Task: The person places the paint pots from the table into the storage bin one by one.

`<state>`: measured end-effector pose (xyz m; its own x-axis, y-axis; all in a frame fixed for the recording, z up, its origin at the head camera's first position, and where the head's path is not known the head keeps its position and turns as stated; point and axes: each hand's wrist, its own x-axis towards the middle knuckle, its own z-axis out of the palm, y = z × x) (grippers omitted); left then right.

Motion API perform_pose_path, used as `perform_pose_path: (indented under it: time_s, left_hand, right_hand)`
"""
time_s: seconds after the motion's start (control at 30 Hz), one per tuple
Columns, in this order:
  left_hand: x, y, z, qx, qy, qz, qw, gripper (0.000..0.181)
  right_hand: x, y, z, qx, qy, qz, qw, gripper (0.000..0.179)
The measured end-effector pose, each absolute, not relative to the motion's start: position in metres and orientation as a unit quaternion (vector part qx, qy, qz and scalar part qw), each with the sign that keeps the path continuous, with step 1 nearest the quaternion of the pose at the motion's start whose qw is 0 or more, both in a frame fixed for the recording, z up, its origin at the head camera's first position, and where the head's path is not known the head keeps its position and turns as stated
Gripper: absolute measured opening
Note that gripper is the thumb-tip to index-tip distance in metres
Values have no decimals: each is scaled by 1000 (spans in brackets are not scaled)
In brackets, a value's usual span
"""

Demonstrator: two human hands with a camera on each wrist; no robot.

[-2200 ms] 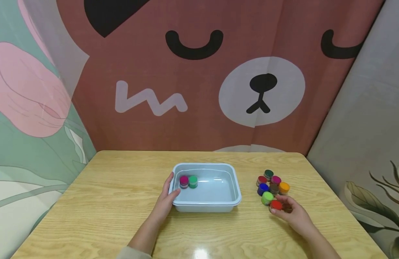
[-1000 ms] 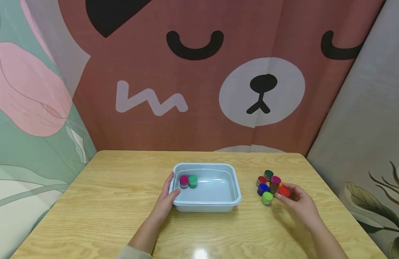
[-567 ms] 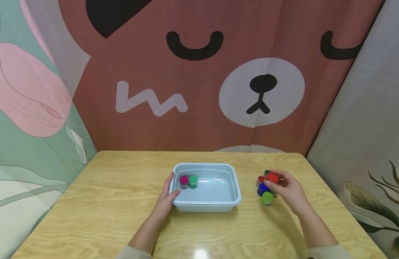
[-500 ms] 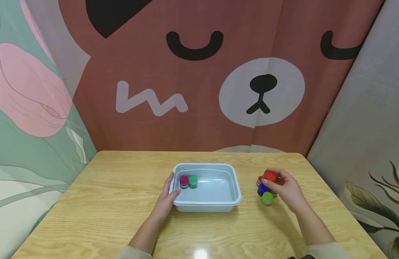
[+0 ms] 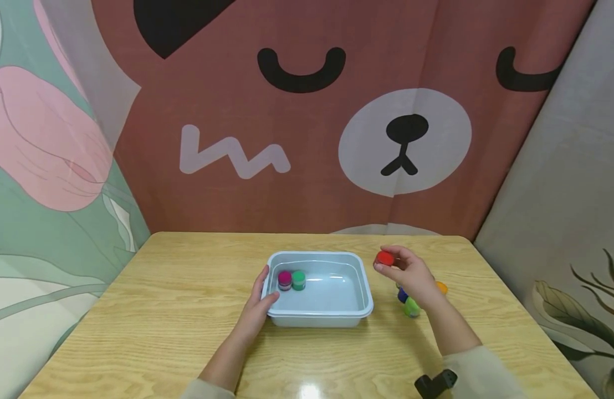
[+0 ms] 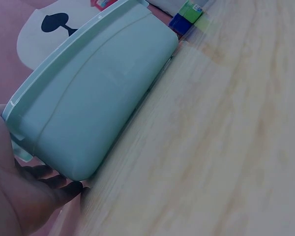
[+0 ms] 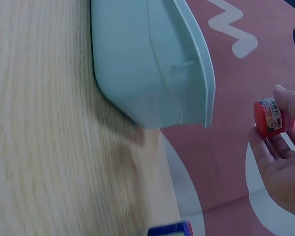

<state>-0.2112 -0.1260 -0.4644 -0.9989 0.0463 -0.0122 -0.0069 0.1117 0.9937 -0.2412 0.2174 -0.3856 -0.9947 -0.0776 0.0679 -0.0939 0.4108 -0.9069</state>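
A pale blue plastic basin [image 5: 319,315] stands on the table. My left hand [image 5: 257,307] grips its left end, thumb over the rim; in the left wrist view the fingers [image 6: 54,183] curl against the outside wall. Two small lidded paint jars are inside at the left, one magenta [image 5: 285,279] and one green [image 5: 298,279]. Between thumb and fingers my right hand [image 5: 414,279] pinches a red-lidded paint jar [image 5: 384,258], raised just off the basin's right side. A printed label shows on this jar [image 7: 269,118] in the right wrist view.
More paint jars stand on the table [image 5: 187,310] right of the basin, partly hidden by my right hand: a light green one [image 5: 412,307], a blue one [image 5: 402,295] and an orange one [image 5: 441,287]. A bear-printed curtain [image 5: 307,205] hangs behind the table.
My right hand took the red jar from the front of the group, lifted it over the other jars and carried it left towards the basin. The left hand and basin stayed put.
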Motion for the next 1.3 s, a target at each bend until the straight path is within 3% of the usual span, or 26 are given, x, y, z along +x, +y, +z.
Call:
perform_pose_path:
  time_s: [0.8,1.3]
  left_hand:
    - [-211,-126,-468,18,742,670,15,67]
    - [-212,-127,-469,22,738,674,15,67]
  right_hand:
    - [-274,115,-404,65,-821,566,-26,47]
    - [-283,89,-408,60,-851,521,-20,45]
